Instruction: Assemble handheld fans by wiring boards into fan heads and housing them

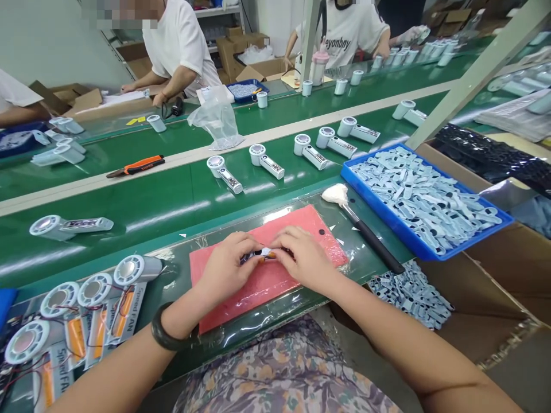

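Left hand (227,271) and right hand (303,259) fingertip-to-fingertip around, seemingly, a small part (263,254)

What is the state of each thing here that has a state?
Left hand: pinching small dark part on pink foam mat.
Right hand: pinching the same part.
Blue plastic tray: full of pale blue pieces.
Orange-handled pliers: closed, lying on green belt.
White handheld fans at left: open, not assembled.

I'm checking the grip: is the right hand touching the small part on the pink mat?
Touching. The head view shows fingertips of the right hand on the small part, with the left hand holding its other end.
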Available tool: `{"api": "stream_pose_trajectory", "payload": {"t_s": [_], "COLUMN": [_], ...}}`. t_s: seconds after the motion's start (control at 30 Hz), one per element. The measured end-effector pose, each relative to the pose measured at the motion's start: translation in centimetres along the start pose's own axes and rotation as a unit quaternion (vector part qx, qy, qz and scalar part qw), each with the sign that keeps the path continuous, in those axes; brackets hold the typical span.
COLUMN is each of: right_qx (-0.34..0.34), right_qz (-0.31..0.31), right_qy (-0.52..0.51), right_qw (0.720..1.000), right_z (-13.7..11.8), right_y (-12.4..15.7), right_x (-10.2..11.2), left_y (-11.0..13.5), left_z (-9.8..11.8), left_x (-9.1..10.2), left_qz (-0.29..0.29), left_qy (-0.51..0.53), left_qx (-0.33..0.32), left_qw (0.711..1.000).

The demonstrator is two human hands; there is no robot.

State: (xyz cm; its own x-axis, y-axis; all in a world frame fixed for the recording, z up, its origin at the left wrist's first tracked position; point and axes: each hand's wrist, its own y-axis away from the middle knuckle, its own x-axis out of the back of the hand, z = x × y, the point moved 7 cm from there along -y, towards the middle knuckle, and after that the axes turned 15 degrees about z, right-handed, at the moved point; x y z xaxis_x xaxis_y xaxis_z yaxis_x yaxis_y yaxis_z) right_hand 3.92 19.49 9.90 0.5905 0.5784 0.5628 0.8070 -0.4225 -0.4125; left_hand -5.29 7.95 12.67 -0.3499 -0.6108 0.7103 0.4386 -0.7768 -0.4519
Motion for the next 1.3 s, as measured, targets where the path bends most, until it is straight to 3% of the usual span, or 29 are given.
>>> {"api": "stream_pose_trajectory", "payload": {"t_s": [0.1,0.17,0.3,0.4,0.57,0.73,0.87,1.0,1.13,1.2,1.3], "right_qx": [-0.090,-0.118,-0.042,0.004,0.024,0.075,0.120,0.101,0.055,0.044,0.005], "right_qz": [-0.019,-0.053,-0.171,-0.202,-0.142,-0.130,-0.116,-0.115,-0.101,-0.068,0.006], "right_qy": [-0.087,-0.088,-0.020,-0.010,0.021,0.089,0.146,0.140,0.072,0.044,0.091], "right_qw": [0.992,0.988,0.984,0.979,0.989,0.985,0.975,0.978,0.991,0.996,0.996], "right_z": [1.5,1.9,0.8,-0.1,-0.3,-0.2,-0.5,-0.6,-0.6,-0.1,2.4], "right_y": [0.2,0.3,1.0,1.9,2.9,3.5,3.6,3.4,3.0,2.5,1.2], "right_x": [-0.7,-1.0,-1.0,-0.7,-1.1,-1.9,-2.1,-2.4,-1.4,0.3,4.8], "left_y": [-0.1,0.2,1.9,3.5,4.4,4.0,4.0,3.9,2.5,0.7,-3.7], "left_z": [0.1,0.5,1.8,2.6,2.8,2.8,2.7,3.1,3.5,2.0,-3.4], "left_x": [-0.1,0.1,0.5,0.2,-0.9,-1.4,-1.2,-1.6,-0.9,0.5,3.8], "left_qz": [-0.006,-0.002,-0.009,-0.011,0.003,-0.046,-0.045,-0.061,-0.079,-0.086,-0.081], "left_qy": [-0.014,-0.024,-0.047,-0.093,-0.165,-0.173,-0.191,-0.224,-0.259,-0.255,-0.271], "left_qx": [0.004,-0.012,-0.062,-0.094,-0.081,-0.097,-0.106,-0.110,-0.165,-0.195,-0.234], "left_qw": [1.000,1.000,0.997,0.991,0.983,0.979,0.975,0.966,0.948,0.943,0.930]}}
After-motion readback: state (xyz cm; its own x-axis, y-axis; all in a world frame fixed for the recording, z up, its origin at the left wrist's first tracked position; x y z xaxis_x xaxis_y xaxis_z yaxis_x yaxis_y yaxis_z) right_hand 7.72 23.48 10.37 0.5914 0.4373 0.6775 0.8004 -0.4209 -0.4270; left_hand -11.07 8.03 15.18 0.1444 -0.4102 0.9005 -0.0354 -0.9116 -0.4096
